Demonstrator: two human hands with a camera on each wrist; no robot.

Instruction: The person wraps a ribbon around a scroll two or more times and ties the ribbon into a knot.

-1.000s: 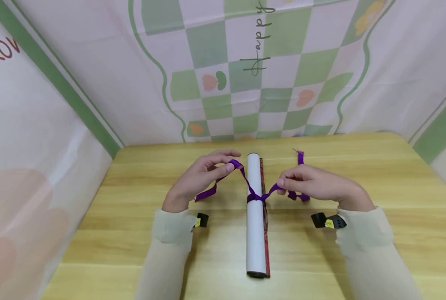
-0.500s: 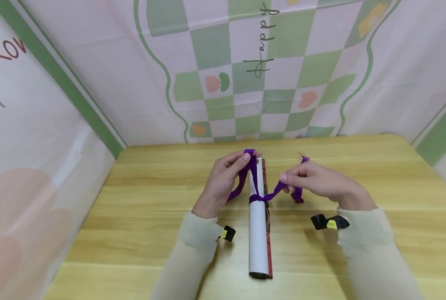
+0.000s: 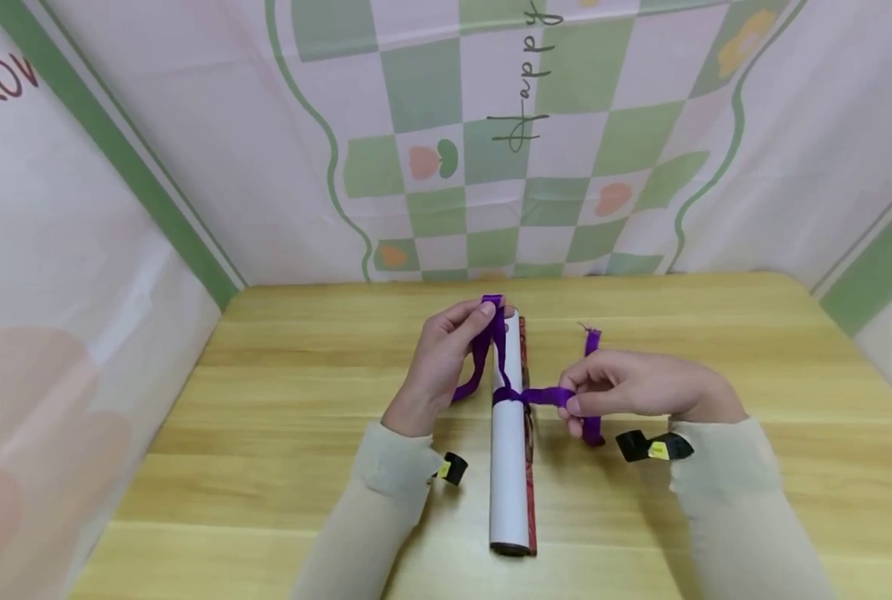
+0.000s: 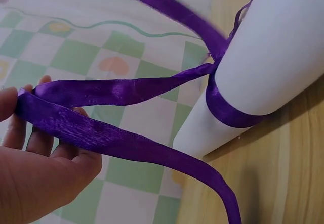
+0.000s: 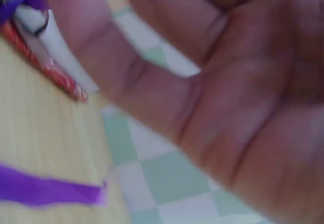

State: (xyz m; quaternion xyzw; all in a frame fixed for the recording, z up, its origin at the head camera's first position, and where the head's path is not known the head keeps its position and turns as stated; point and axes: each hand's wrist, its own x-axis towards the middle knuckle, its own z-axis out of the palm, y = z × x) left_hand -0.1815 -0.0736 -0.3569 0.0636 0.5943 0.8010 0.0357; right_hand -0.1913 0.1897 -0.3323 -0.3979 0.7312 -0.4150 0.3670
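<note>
A white rolled-up sheet [image 3: 509, 483] with a red patterned edge [image 3: 532, 508] along its right side lies lengthwise on the table. Around its middle passes a purple ribbon [image 4: 235, 114], crossed or knotted on top. My left hand [image 3: 442, 358], above the roll's far left side, pinches one ribbon length folded into a loop; its tail hangs down, as the left wrist view shows. To the right of the roll, my right hand [image 3: 633, 385] pinches the other length between thumb and fingers, stretched nearly level from the knot. That ribbon's frayed end lies beyond the right hand.
The wooden table [image 3: 281, 433] ends at a hanging cloth [image 3: 431, 225] with green and white checks at the back. Another cloth [image 3: 56, 275] hangs along the left. Black wrist devices [image 3: 652, 447] sit at both cuffs.
My left hand has moved right, toward the roll, and now holds its ribbon folded in an upright loop. My right hand has lowered slightly toward me, bringing its ribbon level.
</note>
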